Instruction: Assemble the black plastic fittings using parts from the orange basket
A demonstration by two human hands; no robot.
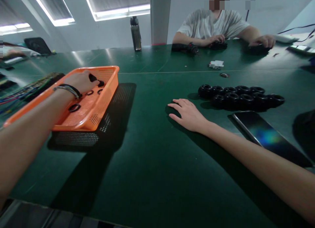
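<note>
While the left hand [80,80] reaches into the orange basket [108,90], its fingers are curled around a small black part [94,79], seemingly lifted from the loose black rings [74,107] lying on the basket floor. A dark band [70,89] sits on that wrist. The basket is tilted, its far rim raised, which probably lets the rings slide toward the near corner for easy picking.

Right of the basket, on the green table [147,162], the right hand [188,114] lies flat, palm down, fingers loosely spread; a dark shape shows under the fingertips, but I cannot tell whether it is a part or shadow. Further right of the basket, a cluster of black wheels [240,96] stands in rows, within reach of that hand. A phone [265,136] lies nearer than the wheels.

Beyond the basket, across the table, another person [214,24] handles black parts; a bottle [136,34] stands upright.
</note>
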